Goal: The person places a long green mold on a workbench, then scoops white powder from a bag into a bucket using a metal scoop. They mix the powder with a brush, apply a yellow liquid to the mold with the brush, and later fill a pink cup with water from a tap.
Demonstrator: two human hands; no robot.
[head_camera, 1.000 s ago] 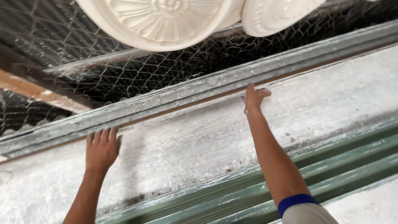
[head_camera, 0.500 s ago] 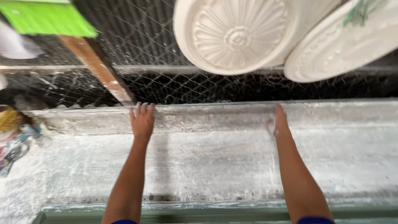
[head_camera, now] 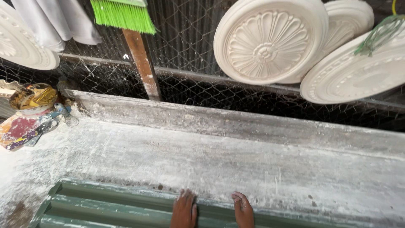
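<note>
My left hand [head_camera: 184, 210] and my right hand [head_camera: 244, 209] lie flat, close together, at the bottom edge of the view. Both rest on the far rim of a long green ridged mould [head_camera: 105, 204]. Neither hand holds anything. Past the fingers stretches a plaster-dusted white worktop [head_camera: 219, 156] with a raised back ledge [head_camera: 236, 122].
Round white plaster ceiling medallions [head_camera: 270, 40] lean against wire mesh [head_camera: 190, 38] behind the ledge, with another medallion [head_camera: 354, 71] at the right. A green broom [head_camera: 123, 14] on a wooden post hangs at top left. A paint-smeared container and rags [head_camera: 29, 114] sit at the left.
Both hands have pulled back from the far ledge to the green mould's near rim and come close together. The view has tilted down and leftward.
</note>
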